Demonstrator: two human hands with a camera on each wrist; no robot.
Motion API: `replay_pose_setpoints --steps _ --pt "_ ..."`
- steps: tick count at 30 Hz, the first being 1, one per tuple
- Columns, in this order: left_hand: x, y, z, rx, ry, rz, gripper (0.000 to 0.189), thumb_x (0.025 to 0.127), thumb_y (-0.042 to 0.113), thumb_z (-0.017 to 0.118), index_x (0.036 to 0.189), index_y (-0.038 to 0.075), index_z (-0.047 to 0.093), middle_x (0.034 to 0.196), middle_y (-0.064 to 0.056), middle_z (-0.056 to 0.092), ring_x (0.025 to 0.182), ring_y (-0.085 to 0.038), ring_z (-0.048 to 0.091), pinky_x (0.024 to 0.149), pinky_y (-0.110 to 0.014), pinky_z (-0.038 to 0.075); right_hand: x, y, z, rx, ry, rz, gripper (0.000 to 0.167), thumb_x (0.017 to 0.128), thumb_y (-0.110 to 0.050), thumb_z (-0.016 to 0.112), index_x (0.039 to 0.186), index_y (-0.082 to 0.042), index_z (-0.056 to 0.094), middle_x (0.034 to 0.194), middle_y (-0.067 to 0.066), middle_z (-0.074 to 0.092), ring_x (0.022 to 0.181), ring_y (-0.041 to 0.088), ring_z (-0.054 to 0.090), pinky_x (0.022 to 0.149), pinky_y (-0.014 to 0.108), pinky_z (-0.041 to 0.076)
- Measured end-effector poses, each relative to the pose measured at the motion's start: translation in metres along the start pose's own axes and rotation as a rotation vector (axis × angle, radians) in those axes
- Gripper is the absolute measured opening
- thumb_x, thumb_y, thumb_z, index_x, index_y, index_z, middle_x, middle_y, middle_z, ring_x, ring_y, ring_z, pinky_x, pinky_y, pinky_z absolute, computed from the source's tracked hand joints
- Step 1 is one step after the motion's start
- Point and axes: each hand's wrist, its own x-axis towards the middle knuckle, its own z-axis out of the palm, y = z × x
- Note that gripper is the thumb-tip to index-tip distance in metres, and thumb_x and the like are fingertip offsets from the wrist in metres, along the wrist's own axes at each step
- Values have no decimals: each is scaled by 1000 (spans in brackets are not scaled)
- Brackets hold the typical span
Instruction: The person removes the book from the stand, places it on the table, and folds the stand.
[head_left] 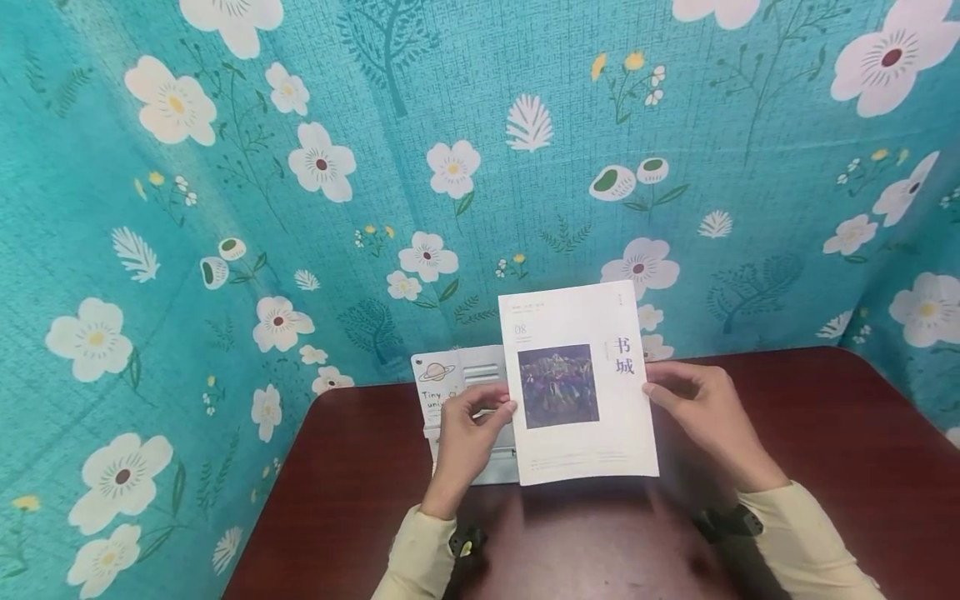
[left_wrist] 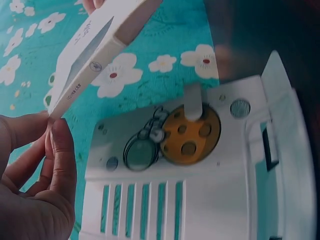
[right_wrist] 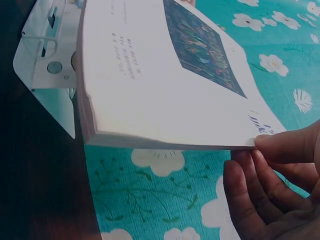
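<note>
On the far left, a teal cloth [head_left: 191, 367] printed with white flowers hangs down and runs on behind everything across to the right. A dark reddish-brown table [head_left: 345, 492] meets it. The left sleeve [head_left: 416, 558], pale yellow, reaches in from the bottom edge, with a black device [head_left: 470, 542] at its cuff.

Just above and partly behind the left hand [head_left: 467, 437] is a white stand [head_left: 437, 392] on the table. Its visible panel bears a ringed planet and lettering that begins "Tiny univ"; in the left wrist view it also shows an orange spotted disc and, below that, 6 slots. The left hand pinches the left edge of 1 book [head_left: 577, 383] between thumb and fingers.

The book is held up over the table, in front of the stand, hiding the stand's right part. It is closed, with its white cover towards the head camera and tilted slightly. On the cover are "08", a dark square picture and 2 large characters at the upper right.

The right hand [head_left: 705, 414] pinches the book's right edge, thumb on the cover and fingers beneath. Further right comes the right sleeve [head_left: 810, 542], also pale yellow, with another black device [head_left: 731, 523] beside its cuff.
</note>
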Motion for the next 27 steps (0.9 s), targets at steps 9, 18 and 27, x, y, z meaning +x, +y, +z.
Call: replay_pose_setpoints --steps 9,18,27 --pt "-1 2 20 -24 -45 -55 20 90 8 79 110 5 78 105 -15 79 91 -12 73 82 -22 62 -2 11 -17 -75 -26 46 28 95 -12 75 120 1 75 113 23 78 87 -10 60 70 12 51" --pt "-2 -3 39 -14 -71 -87 20 90 9 79 110 6 79 104 -13 79 90 -11 72 80 -19 59 -7 24 -31 -133 -41 47 27 95 -14 75 118 1 75 111 24 77 83 -10 59 67 15 52" --pt "-6 -7 63 -7 -102 -87 21 91 9 77 112 5 78 103 -13 79 91 -12 74 81 -21 60 -12 38 -44 -173 -30 62 28 94 -14 75 117 2 75 109 25 77 81 -11 58 65 15 50"
